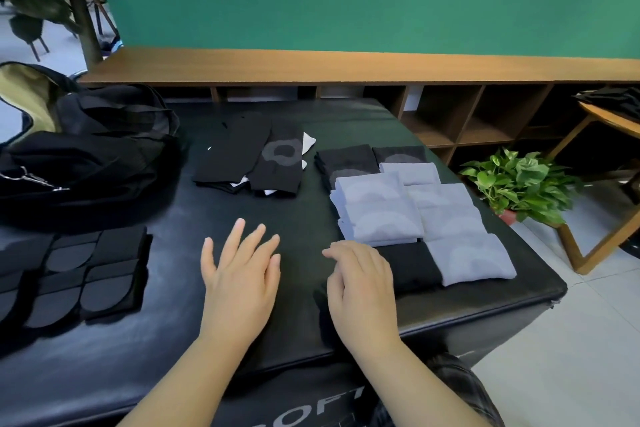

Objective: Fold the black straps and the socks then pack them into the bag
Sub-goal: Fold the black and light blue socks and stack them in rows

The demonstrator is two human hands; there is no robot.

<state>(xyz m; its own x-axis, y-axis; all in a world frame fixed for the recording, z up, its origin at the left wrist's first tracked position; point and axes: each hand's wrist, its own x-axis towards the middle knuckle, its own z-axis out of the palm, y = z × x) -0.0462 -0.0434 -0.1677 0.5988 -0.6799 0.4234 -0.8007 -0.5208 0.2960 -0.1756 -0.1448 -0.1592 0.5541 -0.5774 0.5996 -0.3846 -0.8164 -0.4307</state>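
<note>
soft, even indoor light with a cool cast; nothing is blown out. the black tabletop (311,215) shows a dull grey sheen at lower left. faint shadows sit under the left hand (239,274) and right hand (362,284). wide-angle bending curves the shelf (346,66) and frame edges. black items lose detail; corners look slightly soft.

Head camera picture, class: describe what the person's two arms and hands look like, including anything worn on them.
Both forearms are bare, with no sleeve in view. The left hand and the right hand wear no gloves, and no rings, watch or bracelet show. The fingernails are short and unpainted. No markings or cables appear on either arm.
</note>
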